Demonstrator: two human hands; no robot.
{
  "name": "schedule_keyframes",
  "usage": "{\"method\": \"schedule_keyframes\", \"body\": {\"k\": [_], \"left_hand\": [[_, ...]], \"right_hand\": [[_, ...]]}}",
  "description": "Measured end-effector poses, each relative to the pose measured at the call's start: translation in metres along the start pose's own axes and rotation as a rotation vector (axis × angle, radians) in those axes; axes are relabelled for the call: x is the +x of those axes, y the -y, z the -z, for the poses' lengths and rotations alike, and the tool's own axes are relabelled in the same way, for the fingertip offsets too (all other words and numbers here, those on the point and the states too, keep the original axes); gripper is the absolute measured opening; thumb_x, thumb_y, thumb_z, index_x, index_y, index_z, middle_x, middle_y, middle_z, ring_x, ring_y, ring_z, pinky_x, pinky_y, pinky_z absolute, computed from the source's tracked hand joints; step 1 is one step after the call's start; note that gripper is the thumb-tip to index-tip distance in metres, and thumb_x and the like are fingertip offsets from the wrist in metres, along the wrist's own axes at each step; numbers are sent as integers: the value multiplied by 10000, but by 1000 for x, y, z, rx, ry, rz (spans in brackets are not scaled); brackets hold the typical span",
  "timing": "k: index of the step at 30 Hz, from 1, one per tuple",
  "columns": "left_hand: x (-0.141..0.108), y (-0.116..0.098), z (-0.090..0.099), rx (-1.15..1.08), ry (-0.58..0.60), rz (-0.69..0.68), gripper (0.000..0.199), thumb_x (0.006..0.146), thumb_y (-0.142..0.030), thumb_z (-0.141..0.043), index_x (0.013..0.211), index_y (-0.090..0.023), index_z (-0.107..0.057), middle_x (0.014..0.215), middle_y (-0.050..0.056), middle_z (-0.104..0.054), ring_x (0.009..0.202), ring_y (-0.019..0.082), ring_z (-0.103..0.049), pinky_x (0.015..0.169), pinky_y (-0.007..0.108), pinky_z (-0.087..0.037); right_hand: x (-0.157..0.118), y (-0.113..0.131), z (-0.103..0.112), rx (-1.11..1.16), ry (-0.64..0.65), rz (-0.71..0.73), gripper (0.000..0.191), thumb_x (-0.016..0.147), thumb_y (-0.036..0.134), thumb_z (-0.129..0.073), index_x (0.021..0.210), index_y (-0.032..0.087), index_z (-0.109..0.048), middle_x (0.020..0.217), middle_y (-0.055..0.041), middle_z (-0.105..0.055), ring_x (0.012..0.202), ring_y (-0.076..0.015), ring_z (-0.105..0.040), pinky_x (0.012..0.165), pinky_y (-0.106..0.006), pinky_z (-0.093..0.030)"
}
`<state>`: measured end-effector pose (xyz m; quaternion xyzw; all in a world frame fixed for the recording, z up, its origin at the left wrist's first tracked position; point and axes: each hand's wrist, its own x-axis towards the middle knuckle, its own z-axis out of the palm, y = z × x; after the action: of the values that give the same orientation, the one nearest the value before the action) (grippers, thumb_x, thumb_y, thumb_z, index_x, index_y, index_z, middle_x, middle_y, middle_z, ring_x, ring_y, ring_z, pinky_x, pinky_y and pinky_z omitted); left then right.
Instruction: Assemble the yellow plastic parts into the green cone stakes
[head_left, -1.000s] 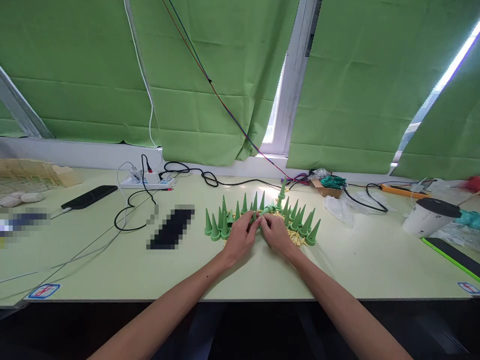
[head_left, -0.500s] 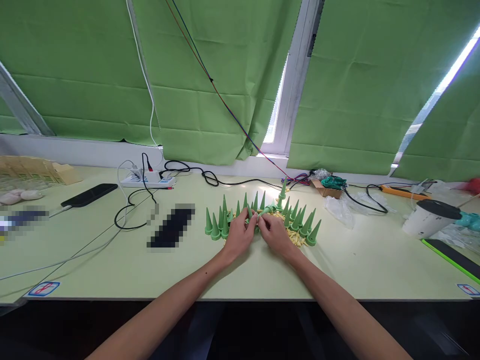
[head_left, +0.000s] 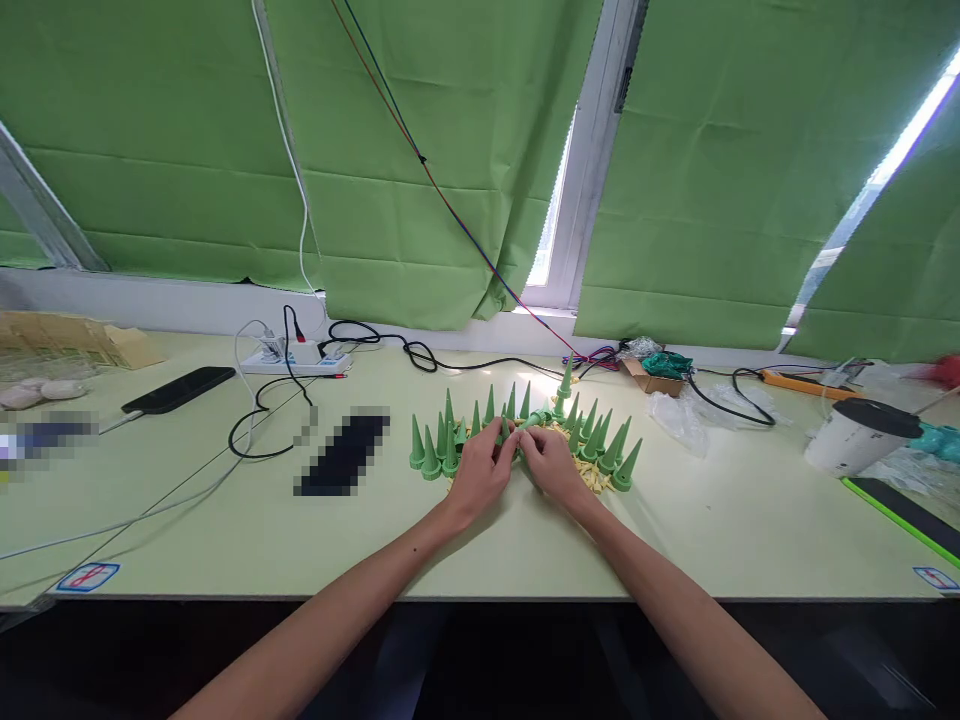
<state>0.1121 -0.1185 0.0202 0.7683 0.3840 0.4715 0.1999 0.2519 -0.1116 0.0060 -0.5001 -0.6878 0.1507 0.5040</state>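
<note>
Window wall: green blinds (head_left: 420, 230) hang across it, with daylight slipping in beside a pale window frame (head_left: 589, 160); below runs a pale table (head_left: 712, 530).
Left hand: it (head_left: 480, 470) works at the near side of the cluster, its grip closed, thumb and fingers seeming to pinch a green cone (head_left: 505, 428) with the point upward.
Right hand: it (head_left: 555, 468) comes in so close that the fingertips of the two nearly meet; its grip is drawn together, though from here I can't tell what, if anything, sits inside it.
Standing cones: one group of green cones (head_left: 430, 460) rises left of the hands, another group (head_left: 609, 455) to their right, all on the table.
Lying cone: a cone on its side (head_left: 534, 419) shows just beyond the fingertips.
Yellow pieces: small and jumbled, these yellow pieces (head_left: 594, 476) lie among the right-hand cones.
Back of the table: a white power strip (head_left: 296, 362) and a looping black cable (head_left: 420, 355), well apart from the work.
Good handling: I'd judge the cone best steadied by the left fingers while the right makes only small, gentle movements.
Watch for: knuckles could knock neighbouring cones over, so low wrists and elbows kept out look sensible to me.
</note>
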Motion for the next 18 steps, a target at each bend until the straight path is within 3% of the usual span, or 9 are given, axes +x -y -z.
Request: {"method": "schedule_keyframes", "body": {"k": [4,18], "left_hand": [[0,1,-1,40,-26,-30,229,957,-358,-410,895,-189,-553,657,-10,-555,546,122,-475,586,261,-372],[0,3,-1,21,0,0,236,958,-369,-418,861,-189,-536,664,-19,-554,526,112,-456,582,253,-363]], "right_hand": [[2,-1,1,76,13,-67,363,834,290,-415,522,217,-244,491,51,-253,503,-108,-261,491,-266,-213],[0,-1,0,-16,11,12,356,871,306,-399,550,203,-284,510,47,-311,511,-105,-291,515,-266,-229]]}}
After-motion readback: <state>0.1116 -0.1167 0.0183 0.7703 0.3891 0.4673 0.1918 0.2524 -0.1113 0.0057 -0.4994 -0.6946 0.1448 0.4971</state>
